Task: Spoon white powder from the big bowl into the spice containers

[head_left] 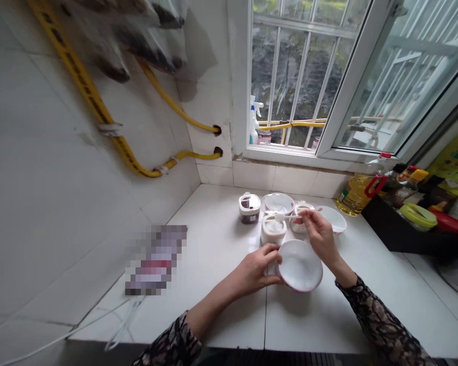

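My left hand grips the left rim of a white bowl, which is tilted above the counter. Between the fingers of my right hand is the handle of a small white spoon. The spoon's head is over an open square jar with white contents, just behind the bowl. A second jar with dark contents stands to the left, and a third jar is partly behind my right hand. Two more white bowls, one at the back and one at the right, rest on the counter.
An oil bottle and a black box of bottles stand at the right. A pixelated object with a white cable lies at the left. Yellow pipes run along the wall beside the window.
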{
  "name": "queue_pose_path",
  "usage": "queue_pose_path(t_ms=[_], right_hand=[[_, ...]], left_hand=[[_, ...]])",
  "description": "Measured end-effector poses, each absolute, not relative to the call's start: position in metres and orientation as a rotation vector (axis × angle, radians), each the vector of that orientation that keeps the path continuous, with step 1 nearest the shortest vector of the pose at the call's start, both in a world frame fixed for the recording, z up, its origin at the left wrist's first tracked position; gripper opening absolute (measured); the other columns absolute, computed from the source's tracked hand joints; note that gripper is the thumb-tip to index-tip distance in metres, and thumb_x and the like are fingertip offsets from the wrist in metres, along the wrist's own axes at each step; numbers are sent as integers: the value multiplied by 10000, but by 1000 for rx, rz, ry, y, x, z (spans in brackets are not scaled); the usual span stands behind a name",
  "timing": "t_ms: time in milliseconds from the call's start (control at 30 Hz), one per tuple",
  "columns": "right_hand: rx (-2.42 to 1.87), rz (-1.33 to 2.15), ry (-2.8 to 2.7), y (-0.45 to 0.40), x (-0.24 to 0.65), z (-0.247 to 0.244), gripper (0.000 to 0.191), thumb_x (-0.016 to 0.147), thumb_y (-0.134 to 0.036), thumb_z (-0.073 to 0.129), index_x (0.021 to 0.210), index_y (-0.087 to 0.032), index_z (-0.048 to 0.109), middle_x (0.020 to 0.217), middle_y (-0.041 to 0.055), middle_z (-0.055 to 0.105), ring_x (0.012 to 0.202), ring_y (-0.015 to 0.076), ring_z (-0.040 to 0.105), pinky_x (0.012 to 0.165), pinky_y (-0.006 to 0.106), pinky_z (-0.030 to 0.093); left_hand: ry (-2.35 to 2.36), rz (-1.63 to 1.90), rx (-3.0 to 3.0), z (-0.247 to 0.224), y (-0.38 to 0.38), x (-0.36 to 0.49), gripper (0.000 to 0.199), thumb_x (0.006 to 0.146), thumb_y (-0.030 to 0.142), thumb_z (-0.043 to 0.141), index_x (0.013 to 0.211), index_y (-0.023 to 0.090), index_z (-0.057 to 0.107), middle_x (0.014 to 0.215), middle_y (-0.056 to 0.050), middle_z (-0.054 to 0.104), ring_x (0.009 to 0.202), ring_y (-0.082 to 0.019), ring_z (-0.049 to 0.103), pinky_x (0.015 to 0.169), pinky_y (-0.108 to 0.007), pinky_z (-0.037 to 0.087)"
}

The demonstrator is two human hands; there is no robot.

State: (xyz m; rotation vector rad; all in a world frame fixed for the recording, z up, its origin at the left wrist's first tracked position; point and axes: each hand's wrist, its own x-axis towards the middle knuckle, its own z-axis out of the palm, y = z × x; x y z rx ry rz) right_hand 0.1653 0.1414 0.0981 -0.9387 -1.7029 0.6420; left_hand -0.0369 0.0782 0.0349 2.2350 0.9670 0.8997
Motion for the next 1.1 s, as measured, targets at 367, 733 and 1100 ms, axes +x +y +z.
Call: queue_pose_path(t_ms=[367,733,1100], right_hand=[[-616,-151,-2183,135,163,99,252,928,-70,394,998,-203,597,830,51,691,802,208,619,869,402,423],[-585,-96,-2185,136,164,100,242,938,-67,396,976,-205,591,813,33,706,731,178,614,915,401,408],[-934,720,-1781,135,192,102,139,904,-292,521,851,-214,623,624,-7,669,616,177,648,661,303,490]], left_hand=[[958,908,2255,34,79,-38,315,801,378,754,1020,224,587,1254,-88,567,1108,-246,598,910,-345,509],[948,931,2265,34,80,-37,297,795,375,759,983,213,596,1239,-93,575,1101,-244,603,896,-328,507],[934,921,2262,39,81,-40,294,798,372,759,985,213,595,1256,-99,582,1116,-246,605,911,-351,513]])
